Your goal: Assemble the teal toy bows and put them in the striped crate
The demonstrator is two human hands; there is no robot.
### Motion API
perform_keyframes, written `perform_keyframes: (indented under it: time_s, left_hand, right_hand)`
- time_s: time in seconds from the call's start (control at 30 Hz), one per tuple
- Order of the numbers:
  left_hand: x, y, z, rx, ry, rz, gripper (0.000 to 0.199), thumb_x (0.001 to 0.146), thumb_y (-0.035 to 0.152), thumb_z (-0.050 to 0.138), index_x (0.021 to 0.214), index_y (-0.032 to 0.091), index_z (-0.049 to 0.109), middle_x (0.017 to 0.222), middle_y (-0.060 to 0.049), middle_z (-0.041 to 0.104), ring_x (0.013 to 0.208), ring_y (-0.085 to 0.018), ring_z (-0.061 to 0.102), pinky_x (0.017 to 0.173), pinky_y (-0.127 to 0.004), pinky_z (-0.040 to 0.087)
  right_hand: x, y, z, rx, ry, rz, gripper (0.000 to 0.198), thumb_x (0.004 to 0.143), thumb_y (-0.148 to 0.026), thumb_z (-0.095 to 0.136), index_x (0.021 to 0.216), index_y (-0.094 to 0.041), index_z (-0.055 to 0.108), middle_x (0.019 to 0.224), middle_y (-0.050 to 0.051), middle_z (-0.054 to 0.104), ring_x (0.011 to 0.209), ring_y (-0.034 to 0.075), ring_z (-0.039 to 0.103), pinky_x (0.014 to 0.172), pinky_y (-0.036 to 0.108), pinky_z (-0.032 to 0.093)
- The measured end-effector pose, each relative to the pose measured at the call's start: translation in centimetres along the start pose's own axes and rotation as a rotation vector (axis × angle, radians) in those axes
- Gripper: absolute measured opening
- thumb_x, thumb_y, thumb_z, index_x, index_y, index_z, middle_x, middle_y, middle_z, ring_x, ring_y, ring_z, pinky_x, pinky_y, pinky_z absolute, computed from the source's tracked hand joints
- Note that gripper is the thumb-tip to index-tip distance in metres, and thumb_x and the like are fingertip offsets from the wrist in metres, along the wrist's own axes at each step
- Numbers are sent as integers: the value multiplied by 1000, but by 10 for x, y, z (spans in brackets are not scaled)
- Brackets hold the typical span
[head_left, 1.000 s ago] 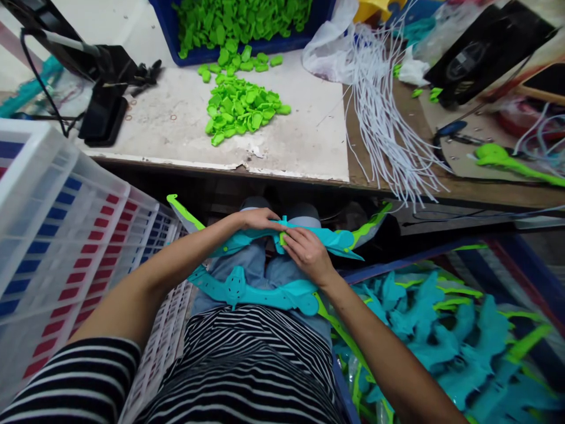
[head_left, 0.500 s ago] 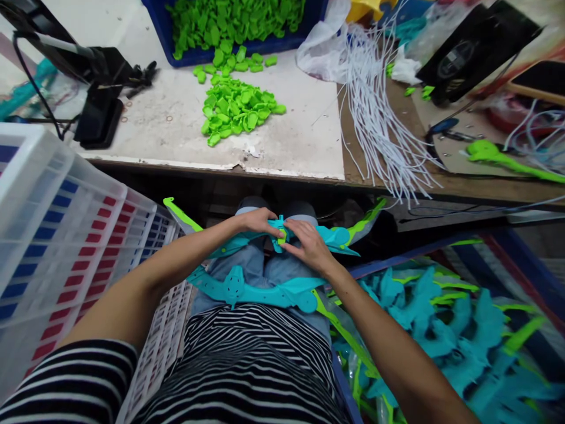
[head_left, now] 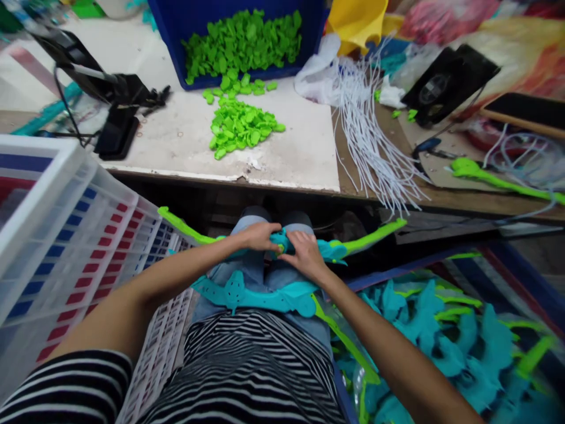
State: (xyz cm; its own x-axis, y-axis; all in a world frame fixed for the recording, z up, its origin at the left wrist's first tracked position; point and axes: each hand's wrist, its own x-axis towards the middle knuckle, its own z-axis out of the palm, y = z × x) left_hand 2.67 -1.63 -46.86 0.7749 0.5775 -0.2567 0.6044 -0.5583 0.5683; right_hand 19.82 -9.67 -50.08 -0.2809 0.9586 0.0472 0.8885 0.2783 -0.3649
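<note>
Above my knees, both hands grip the middle of a turquoise plastic toy bow [head_left: 332,249] with lime-green limbs sticking out on either side. My left hand [head_left: 260,237] is closed on the centre from the left, thumb beside a small lime-green piece [head_left: 279,249] at the bow's middle. My right hand [head_left: 305,250] closes on the same centre from the right, fingers on top and thumb below. Fingers partly hide that central part. Across my lap, nearer my waist, lies a turquoise bow half [head_left: 265,296] with a lime-green limb running down to the right; neither hand touches it.
On the bench, loose lime-green pieces [head_left: 241,126] lie before a blue bin [head_left: 170,44] of more. White cords [head_left: 371,129] hang over the bench edge. A white plastic basket [head_left: 110,235] stands left; a container of turquoise and green bow parts [head_left: 441,335] stands right.
The held bow has tilted, its right green limb now showing longer and its centre turned. Both hands stay on it. The camera view has shifted, so the bench appears lower.
</note>
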Motion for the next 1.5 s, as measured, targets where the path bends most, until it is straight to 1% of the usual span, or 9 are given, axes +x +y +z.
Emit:
perform_keyframes:
  time_s: [0.17,0.3,0.5,0.67,0.87,1.03,1.2,1.37,1.5]
  left_hand:
    - [-36,5,11,381,197,92,36,89,29,49,124,20,52,105,-9,64,92,-22,59,72,-30,43]
    - [-41,-15,29,560,339,117,43,93,18,38,134,30,46,127,-14,54,106,-25,55,83,-38,44]
    - [-58,-15,52,367,479,197,43,86,32,58,127,22,54,140,-18,42,126,-33,41,95,-46,41]
    - [-125,-7,69,123,408,-98,32,87,41,53,111,21,62,105,-9,63,94,-23,58,82,-39,49]
    - [-138,3,92,-66,342,-267,30,85,33,57,112,21,58,108,-9,60,100,-24,56,87,-39,48]
    - [-96,33,87,-176,295,-325,15,84,27,58,97,20,62,99,-7,61,97,-23,57,84,-35,47]
    - [-74,43,84,-247,222,-451,11,84,25,58,88,17,63,95,-8,63,91,-23,60,80,-34,45]
    - [-71,36,82,-303,236,-505,10,83,26,58,81,17,63,87,-7,65,88,-22,60,78,-32,43]
    - [-67,30,80,-361,230,-544,13,82,26,59,74,16,61,81,-5,65,81,-20,60,74,-30,42]
  right_hand:
    - [-1,-9,-36,189,80,-217,36,86,-34,54,119,-20,58,111,11,65,103,25,60,86,41,49]
    - [59,-18,-72,181,280,-190,26,91,-28,43,101,-22,66,94,7,68,89,21,62,82,36,50]
    - [204,-23,-87,-123,377,-93,28,85,-17,44,102,-14,67,105,15,60,100,28,49,87,42,44]
    - [257,-12,-80,-166,345,-177,24,84,-18,45,94,-18,67,103,13,57,98,28,46,86,45,43]
    - [237,10,-84,101,420,-161,11,81,-23,53,83,-19,64,102,11,61,98,25,52,88,42,44]
    - [205,34,-100,496,319,207,20,81,-30,50,80,-15,62,68,2,63,61,15,57,61,28,48]
    - [191,48,-117,163,321,387,16,75,-27,56,69,-16,65,70,7,67,72,20,62,68,31,47]
    - [180,56,-122,23,374,113,23,77,-24,53,90,-16,70,97,11,69,92,25,63,84,39,48]
    - [168,65,-120,8,221,-202,27,76,-20,53,97,-20,69,114,8,66,105,25,59,93,43,47]
